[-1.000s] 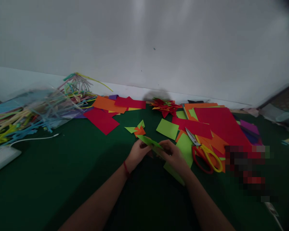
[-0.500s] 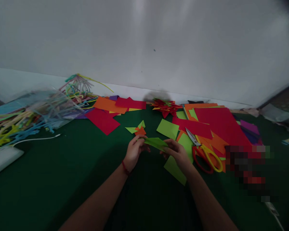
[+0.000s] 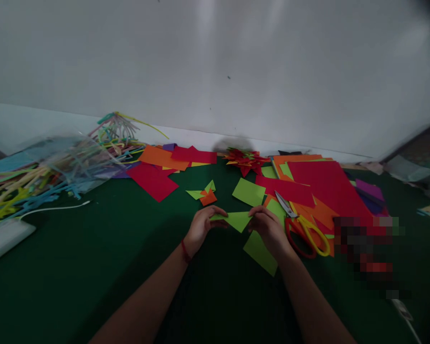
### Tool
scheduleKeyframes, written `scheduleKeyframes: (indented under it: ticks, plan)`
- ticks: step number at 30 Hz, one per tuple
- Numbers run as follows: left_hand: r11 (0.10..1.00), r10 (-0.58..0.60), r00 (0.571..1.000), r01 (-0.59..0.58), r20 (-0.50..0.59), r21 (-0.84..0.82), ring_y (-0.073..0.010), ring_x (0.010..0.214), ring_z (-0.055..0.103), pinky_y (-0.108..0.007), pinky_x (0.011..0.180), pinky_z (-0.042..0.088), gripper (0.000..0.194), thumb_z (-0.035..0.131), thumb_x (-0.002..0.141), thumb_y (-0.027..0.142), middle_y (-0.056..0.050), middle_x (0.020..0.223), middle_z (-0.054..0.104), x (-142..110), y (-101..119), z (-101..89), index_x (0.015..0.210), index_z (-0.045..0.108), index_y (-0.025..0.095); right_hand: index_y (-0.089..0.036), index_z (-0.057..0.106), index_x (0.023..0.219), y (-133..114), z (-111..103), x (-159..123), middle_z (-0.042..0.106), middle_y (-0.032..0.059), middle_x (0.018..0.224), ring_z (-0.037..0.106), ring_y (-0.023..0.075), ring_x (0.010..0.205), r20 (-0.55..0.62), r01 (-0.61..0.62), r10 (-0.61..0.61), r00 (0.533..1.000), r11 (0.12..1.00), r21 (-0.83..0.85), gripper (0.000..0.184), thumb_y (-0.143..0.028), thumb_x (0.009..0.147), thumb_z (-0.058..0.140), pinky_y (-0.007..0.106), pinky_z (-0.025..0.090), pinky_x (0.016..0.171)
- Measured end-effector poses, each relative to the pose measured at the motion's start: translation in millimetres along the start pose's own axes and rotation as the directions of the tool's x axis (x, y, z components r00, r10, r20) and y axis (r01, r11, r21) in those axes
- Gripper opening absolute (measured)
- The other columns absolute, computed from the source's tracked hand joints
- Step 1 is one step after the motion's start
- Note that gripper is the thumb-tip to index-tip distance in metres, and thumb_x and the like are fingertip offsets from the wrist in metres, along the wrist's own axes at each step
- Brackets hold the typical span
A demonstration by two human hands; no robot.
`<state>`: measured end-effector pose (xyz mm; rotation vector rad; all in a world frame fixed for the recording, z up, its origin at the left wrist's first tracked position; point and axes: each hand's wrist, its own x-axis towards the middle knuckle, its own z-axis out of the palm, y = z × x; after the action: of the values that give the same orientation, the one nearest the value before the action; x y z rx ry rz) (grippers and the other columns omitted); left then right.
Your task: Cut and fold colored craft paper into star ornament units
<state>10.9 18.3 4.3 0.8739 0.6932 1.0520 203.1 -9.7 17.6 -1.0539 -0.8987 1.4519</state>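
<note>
A folded light-green paper piece [image 3: 236,220] lies between my hands just above the dark green table [image 3: 93,267]. My left hand [image 3: 201,226], with a red thread at its wrist, pinches the piece's left end. My right hand [image 3: 270,229] pinches its right end. The paper shows as a downward-pointing triangle. Under my right wrist lies another green paper square [image 3: 260,252]. Scissors [image 3: 301,226] with yellow and red handles lie just right of my right hand.
Red [image 3: 152,180], orange [image 3: 163,156] and green [image 3: 249,192] paper sheets are strewn across the table's far side. A folded red-orange paper flower [image 3: 246,159] sits by the white wall. Coloured pipe cleaners [image 3: 39,177] lie heaped at left, beside a white device [image 3: 5,236].
The green paper has turned from a slanted strip to a flat triangle held level. Both hands moved slightly away from me and spread to the paper's ends.
</note>
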Motion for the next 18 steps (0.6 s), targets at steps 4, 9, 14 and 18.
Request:
scheduleKeyframes:
  ticks: [4,9,14,18]
  plan:
    - [0.983,-0.118,0.99,0.107,0.072,0.149,-0.0166,0.065,0.063,-0.029,0.065,0.049,0.02,0.061,0.074,0.032,-0.004,0.075,0.062,-0.6,2.9,1.3,0.081,0.06,0.014,-0.019,0.059,0.075,-0.9,-4.0,-0.8,0.053,-0.0003,0.071,0.054,0.0123,0.06,0.038,0.008,-0.007,0.999,0.999,-0.04,0.009,-0.025,0.075,0.053,0.026,0.045,0.055]
    - [0.914,-0.279,0.937,0.192,0.21,0.357,-0.0159,0.066,0.064,-0.022,0.059,0.045,0.035,0.064,0.072,0.031,-0.005,0.072,0.065,-1.6,7.0,0.5,0.102,0.058,0.015,-0.018,0.059,0.071,-4.2,-7.9,-2.6,0.052,0.0001,0.071,0.053,0.0132,0.063,0.097,0.038,-0.026,0.995,0.991,-0.129,0.012,-0.024,0.076,0.05,0.026,0.045,0.057]
    - [0.869,-0.336,0.909,0.199,0.247,0.452,-0.0135,0.062,0.06,-0.022,0.057,0.043,0.027,0.063,0.071,0.035,-0.003,0.071,0.064,-2.6,4.9,0.4,0.09,0.063,0.015,-0.016,0.061,0.07,-8.4,-7.6,-5.3,0.055,0.0016,0.07,0.055,0.0149,0.065,0.21,0.05,0.005,0.978,0.966,-0.256,0.015,-0.024,0.076,0.049,0.028,0.046,0.06]
    - [0.837,-0.279,0.927,0.107,0.251,0.536,-0.0099,0.056,0.052,-0.018,0.051,0.036,0.019,0.062,0.071,0.034,0.001,0.062,0.058,-2.5,2.3,1.9,0.076,0.063,0.016,-0.018,0.06,0.087,-10.3,-1.1,-7.0,0.058,0.0018,0.075,0.057,0.0151,0.063,0.199,-0.003,0.054,0.978,0.968,-0.249,0.021,-0.034,0.079,0.048,0.028,0.047,0.057]
